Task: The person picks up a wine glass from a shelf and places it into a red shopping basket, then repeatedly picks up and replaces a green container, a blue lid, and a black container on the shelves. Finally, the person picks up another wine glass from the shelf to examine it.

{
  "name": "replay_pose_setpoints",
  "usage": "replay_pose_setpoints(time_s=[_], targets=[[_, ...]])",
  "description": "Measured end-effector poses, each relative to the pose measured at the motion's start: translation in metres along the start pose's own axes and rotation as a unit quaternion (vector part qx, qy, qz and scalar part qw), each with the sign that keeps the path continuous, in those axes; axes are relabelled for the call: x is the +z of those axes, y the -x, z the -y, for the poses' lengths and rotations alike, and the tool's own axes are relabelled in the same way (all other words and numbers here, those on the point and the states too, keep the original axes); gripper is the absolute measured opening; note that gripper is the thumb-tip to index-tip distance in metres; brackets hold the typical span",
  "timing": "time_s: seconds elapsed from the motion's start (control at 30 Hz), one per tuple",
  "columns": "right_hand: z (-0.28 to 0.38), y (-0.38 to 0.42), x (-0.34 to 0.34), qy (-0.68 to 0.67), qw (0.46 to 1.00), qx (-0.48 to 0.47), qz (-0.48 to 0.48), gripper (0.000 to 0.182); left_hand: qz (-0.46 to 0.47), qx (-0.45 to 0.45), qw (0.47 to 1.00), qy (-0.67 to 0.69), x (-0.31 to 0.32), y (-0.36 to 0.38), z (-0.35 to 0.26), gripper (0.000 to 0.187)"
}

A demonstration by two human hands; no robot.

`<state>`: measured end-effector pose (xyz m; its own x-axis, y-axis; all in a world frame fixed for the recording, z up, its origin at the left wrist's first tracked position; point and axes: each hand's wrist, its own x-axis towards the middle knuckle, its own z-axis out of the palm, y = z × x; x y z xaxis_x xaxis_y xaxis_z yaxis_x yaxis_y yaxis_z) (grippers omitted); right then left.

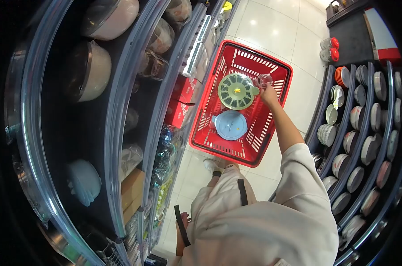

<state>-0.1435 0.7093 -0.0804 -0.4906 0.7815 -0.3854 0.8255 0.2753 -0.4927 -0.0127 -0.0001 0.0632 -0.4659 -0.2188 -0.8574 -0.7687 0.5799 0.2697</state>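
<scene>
My right hand (268, 94) reaches over the right side of a red shopping basket (263, 148), its fingers closed around a small clear cup (264, 80). Just left of that hand, inside the basket, lies a round green container (236, 91) with a spoked pattern and a yellow sticker. Nearer to me in the basket is a light blue lidded bowl (230, 125). My left hand (183, 221) hangs low by my side, close to a black strap; its fingers are mostly hidden.
Shelves on the left hold white pots (94, 71), a blue container (84, 181) and red boxes (180, 106). Curved racks on the right carry stacked plates and bowls (327, 134). Red-lidded jars (329, 55) stand at the far right, beside the tiled floor (272, 22).
</scene>
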Motion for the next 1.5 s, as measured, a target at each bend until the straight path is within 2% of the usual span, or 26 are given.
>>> replay_pose_setpoints(time_s=[0.13, 0.4, 0.5, 0.6, 0.67, 0.7, 0.77, 0.8, 0.87, 1.0, 1.07, 1.13, 1.23, 1.33, 1.5], targets=[[0.001, 0.005, -0.011, -0.017, 1.000, -0.003, -0.026, 0.028, 0.005, 0.008, 0.999, 0.041, 0.012, 0.000, -0.023, 0.044], [0.039, 0.042, -0.067, 0.037, 0.994, -0.085, -0.065, 0.026, 0.011, 0.046, 0.998, 0.043, 0.029, -0.020, -0.059, 0.042], [0.049, 0.055, -0.089, 0.056, 0.989, -0.111, -0.078, 0.023, 0.022, 0.099, 0.994, 0.041, 0.029, -0.027, -0.072, 0.039], [0.079, 0.085, -0.132, 0.080, 0.984, -0.134, -0.085, 0.019, -0.015, 0.141, 0.990, 0.020, 0.036, -0.025, -0.110, 0.036], [0.098, 0.114, -0.164, 0.099, 0.980, -0.148, -0.085, 0.018, -0.039, 0.237, 0.968, -0.068, 0.038, -0.016, -0.146, 0.032], [0.105, 0.126, -0.178, 0.084, 0.973, -0.184, -0.109, 0.015, -0.042, 0.240, 0.968, -0.061, 0.042, -0.010, -0.166, 0.032], [0.123, 0.154, -0.209, 0.045, 0.955, -0.255, -0.143, 0.011, -0.052, 0.358, 0.930, -0.061, 0.053, 0.004, -0.208, 0.024], [0.133, 0.169, -0.225, 0.021, 0.945, -0.289, -0.151, 0.009, -0.096, 0.504, 0.846, -0.141, 0.051, 0.000, -0.216, 0.018], [0.154, 0.198, -0.252, -0.017, 0.949, -0.301, -0.097, 0.006, -0.032, 0.488, 0.865, -0.112, 0.062, 0.076, -0.294, 0.015], [0.192, 0.244, -0.271, -0.012, 0.916, -0.401, -0.023, 0.006, -0.027, 0.647, 0.753, -0.118, 0.073, 0.129, -0.350, 0.020], [0.210, 0.267, -0.266, -0.019, 0.900, -0.432, 0.045, 0.007, -0.021, 0.655, 0.744, -0.130, 0.077, 0.142, -0.357, 0.029], [0.222, 0.287, -0.252, -0.022, 0.853, -0.515, 0.083, 0.009, -0.061, 0.681, 0.719, -0.129, 0.074, 0.157, -0.361, 0.040], [0.243, 0.318, -0.231, -0.021, 0.785, -0.606, 0.127, 0.015, -0.113, 0.680, 0.719, -0.089, 0.062, 0.166, -0.347, 0.047], [0.261, 0.341, -0.209, -0.051, 0.717, -0.673, 0.173, 0.019, -0.145, 0.681, 0.715, -0.060, 0.043, 0.161, -0.322, 0.045], [0.294, 0.390, -0.182, -0.073, 0.616, -0.755, 0.211, 0.022, -0.247, 0.675, 0.696, -0.003, 0.002, 0.169, -0.277, 0.029]])
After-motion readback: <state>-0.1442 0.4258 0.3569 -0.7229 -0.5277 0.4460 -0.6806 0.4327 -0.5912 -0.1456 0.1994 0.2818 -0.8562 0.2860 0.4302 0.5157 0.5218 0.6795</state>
